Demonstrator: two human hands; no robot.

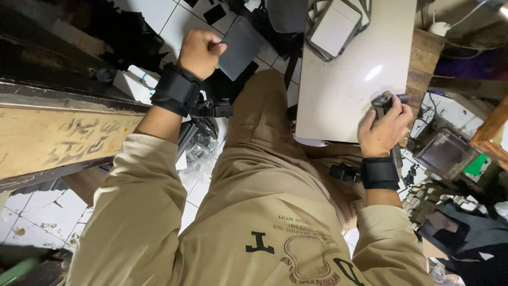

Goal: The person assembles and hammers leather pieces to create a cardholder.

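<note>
The left hand [200, 51] is raised and clenched around the edge of a flat dark grey panel [241, 46], which hangs tilted above the tiled floor [174, 21]. A black wrist strap [177, 89] circles the left forearm just below the hand.

The right hand [384, 130] grasps a metal hammer [389, 100] near its head. The grey head lies at the right edge of a white slab [349, 74], with the fingers wrapped about the top of the handle; the lower handle passes behind the palm and shows again beside the wrist. A second black strap [380, 173] sits on the right wrist.

The slab rests on a wooden support [422, 58] in front of the person's knee. At its far end lies a stack of grey-rimmed pale panels [336, 25]. A worn wooden bench [58, 135] runs along the left side. Dark scraps and a white box [132, 85] lie on the floor beyond the left arm. The person wears tan clothing [264, 190].
</note>
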